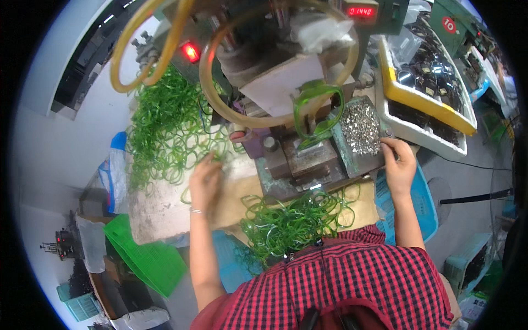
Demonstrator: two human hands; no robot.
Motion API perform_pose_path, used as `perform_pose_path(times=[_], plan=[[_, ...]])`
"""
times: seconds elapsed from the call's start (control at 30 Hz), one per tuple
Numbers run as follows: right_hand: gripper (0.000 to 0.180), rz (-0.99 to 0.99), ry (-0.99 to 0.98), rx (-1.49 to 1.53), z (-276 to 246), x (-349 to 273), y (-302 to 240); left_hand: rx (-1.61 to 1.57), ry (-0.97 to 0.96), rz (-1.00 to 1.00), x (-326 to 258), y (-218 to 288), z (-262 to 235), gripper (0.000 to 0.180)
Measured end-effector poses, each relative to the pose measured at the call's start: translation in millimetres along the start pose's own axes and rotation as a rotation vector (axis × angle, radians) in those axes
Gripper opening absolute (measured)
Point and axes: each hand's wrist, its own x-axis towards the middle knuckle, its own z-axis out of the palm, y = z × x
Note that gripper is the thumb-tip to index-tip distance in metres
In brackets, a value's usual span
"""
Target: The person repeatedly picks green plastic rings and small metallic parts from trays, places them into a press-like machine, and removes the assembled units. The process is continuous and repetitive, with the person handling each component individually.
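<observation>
Head view: a person in a red-and-black checked shirt (pixel 335 280) stands or sits (cannot tell) at a metal machine (pixel 311 162).
Bench surface: pale board (pixel 159 217) at left, marked with grey stains; brown sheet (pixel 234 203) beside it, extending along the machine's near edge.
Room: grey floor (pixel 478 181); pale wall (pixel 44 143) at left.
Left hand (pixel 206 179): over the bench, fingers curled, thumb near fingertips; blurred, so cannot tell whether anything is gripped.
Right hand (pixel 400 165): at the near right corner of the tray, fingers bent, thumb and index close together; cannot tell whether a piece is pinched.
Green rings: two piles, individual rings too tangled to count; large pile (pixel 159 118) on the board's far side, smaller pile (pixel 291 223) between shirt and machine.
Green frame (pixel 341 104): one, upright at the machine's centre.
Tray (pixel 345 157): one, right of the frame, filled with small metal pieces (pixel 361 129), uncounted.
Foam boxes (pixel 429 107): two, stacked at right; the upper has a yellow rim and dark, shiny contents.
Red indicator (pixel 190 52): one, lit.
Green crate (pixel 146 256): one, lower left.
</observation>
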Motion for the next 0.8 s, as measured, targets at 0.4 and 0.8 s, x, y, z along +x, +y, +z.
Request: perform_pose_path(times=[0.4, 0.8], plan=[[0.014, -0.123, -0.155, 0.468, 42, 41, -106, -0.764, 0.372, -0.241, 43, 72, 5, 0.008], [0.043, 0.495, -0.271, 1.197, 59, 19, -132, -1.115, 0.471, 0.367, 47, 181, -35, 0.008]])
